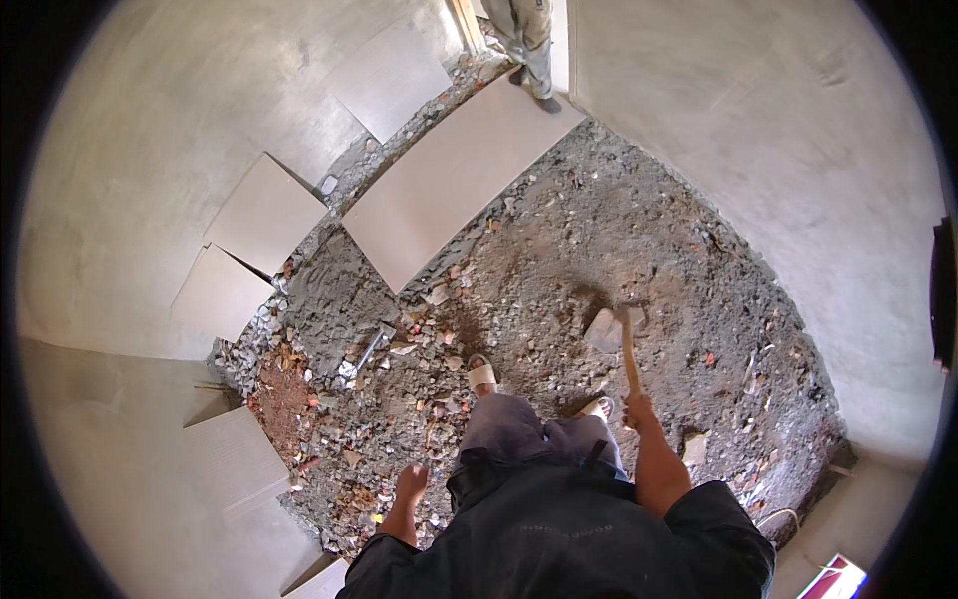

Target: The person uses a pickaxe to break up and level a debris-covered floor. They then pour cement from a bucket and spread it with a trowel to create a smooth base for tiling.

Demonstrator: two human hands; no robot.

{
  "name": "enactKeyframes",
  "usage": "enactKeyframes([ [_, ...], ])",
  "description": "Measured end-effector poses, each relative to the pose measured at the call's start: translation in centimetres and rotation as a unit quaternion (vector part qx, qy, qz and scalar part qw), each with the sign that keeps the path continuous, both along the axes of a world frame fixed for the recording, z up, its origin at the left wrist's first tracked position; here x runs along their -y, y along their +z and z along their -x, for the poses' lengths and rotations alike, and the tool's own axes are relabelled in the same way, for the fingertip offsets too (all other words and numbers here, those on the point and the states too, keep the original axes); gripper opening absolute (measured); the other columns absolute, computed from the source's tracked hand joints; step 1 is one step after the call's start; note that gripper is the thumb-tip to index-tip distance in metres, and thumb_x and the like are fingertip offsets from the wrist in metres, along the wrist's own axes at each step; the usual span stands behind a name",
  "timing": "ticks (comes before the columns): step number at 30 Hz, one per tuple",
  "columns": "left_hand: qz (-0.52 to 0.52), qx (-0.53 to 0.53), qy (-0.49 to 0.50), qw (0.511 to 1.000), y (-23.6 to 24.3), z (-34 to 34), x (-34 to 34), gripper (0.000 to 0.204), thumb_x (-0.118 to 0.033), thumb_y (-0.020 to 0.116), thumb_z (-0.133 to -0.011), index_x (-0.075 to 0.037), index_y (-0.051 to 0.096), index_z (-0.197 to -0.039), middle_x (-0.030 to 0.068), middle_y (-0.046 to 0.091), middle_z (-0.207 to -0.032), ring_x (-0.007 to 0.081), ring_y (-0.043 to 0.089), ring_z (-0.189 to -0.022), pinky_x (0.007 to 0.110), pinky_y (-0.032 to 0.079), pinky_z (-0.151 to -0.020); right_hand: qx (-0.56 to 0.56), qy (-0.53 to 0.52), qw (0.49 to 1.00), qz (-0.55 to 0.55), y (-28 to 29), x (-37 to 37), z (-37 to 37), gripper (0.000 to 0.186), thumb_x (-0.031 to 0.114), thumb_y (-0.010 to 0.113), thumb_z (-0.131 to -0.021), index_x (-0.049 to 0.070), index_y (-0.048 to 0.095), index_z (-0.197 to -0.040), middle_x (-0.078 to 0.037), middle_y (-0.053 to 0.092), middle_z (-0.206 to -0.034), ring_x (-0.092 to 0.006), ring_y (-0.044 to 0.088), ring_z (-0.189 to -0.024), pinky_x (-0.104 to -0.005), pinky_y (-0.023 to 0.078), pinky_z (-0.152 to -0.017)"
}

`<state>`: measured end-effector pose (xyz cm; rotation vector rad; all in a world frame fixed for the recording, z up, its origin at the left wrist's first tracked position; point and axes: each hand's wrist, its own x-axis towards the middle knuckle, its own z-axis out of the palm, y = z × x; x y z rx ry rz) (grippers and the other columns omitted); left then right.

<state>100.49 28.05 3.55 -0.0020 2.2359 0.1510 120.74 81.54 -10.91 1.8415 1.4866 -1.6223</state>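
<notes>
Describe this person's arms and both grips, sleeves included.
The left sleeve and right sleeve are black and loose, leaving the left forearm and right forearm bare. The left grip and right grip are ungloved human hands; no watch or band can be made out.

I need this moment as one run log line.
right hand: grips wooden-handled tool | left hand: no tool visible | ground: stony | co-worker: standing on panel
</notes>
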Motion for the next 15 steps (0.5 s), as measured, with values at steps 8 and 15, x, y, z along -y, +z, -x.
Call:
enactKeyframes([
  [8,-0.053,0.029,0.167,0.984,-2.1,4.6,14.0,0.045,-0.037,0.056,-0.084,0.004,0.063,-0.100,0.0218,0.066,-0.075,0.0320,0.067,-0.069,0.040,0.051,-0.063,0.036,-0.075,0.996,-0.028,4.6,0.6,6.2,0.016,0.013,0.065,-0.079,-0.001,0.059,-0.084,-0.011,0.054,-0.056,-0.0225,0.056,-0.043,-0.0381,0.045,-0.036],
  [15,-0.065,-0.112,0.009,0.992,1.8,23.4,15.2,0.038,-0.036,0.053,-0.090,-0.001,0.061,-0.103,0.0186,0.067,-0.097,0.0327,0.064,-0.092,0.041,0.048,-0.080,0.054,0.022,0.993,-0.099,9.1,6.2,3.2,0.040,0.014,0.069,-0.076,-0.005,0.054,-0.107,-0.011,0.058,-0.065,-0.0220,0.059,-0.046,-0.0364,0.049,-0.037],
])
